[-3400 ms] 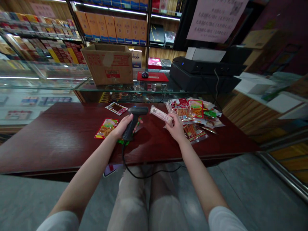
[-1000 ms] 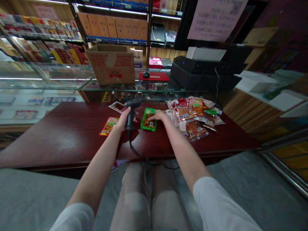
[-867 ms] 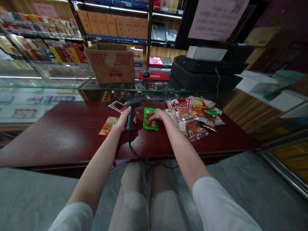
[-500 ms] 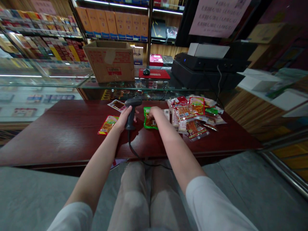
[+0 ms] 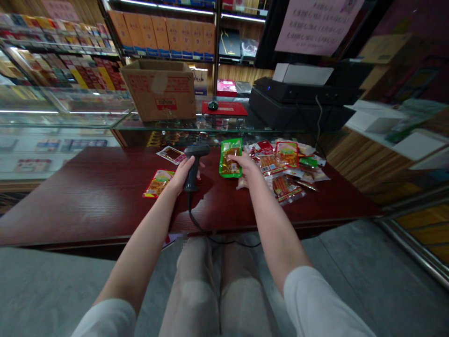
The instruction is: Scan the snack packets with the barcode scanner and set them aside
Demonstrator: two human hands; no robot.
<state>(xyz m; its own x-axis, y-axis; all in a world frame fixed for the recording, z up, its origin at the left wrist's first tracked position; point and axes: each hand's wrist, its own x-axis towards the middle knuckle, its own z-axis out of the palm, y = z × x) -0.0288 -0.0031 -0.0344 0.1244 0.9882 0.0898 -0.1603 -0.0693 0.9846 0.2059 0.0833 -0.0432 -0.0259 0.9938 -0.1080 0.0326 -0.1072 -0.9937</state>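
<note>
We look out over a small shop from behind a dark red wooden table [image 5: 75,206].

Just past the table we see a long glass display case [image 5: 59,112], with an open cardboard box [image 5: 157,91] and a black machine [image 5: 298,105] on its top. Shelves of orange boxes [image 5: 161,35] fill the back under bright strip lights [image 5: 168,7], and a paper notice [image 5: 317,25] hangs at upper right. Wood panelling [image 5: 361,173] runs along the right, above a grey floor [image 5: 365,276].

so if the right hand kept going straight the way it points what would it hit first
The right hand would meet the green-edged snack packet first; its fingers appear to be touching it.
</note>
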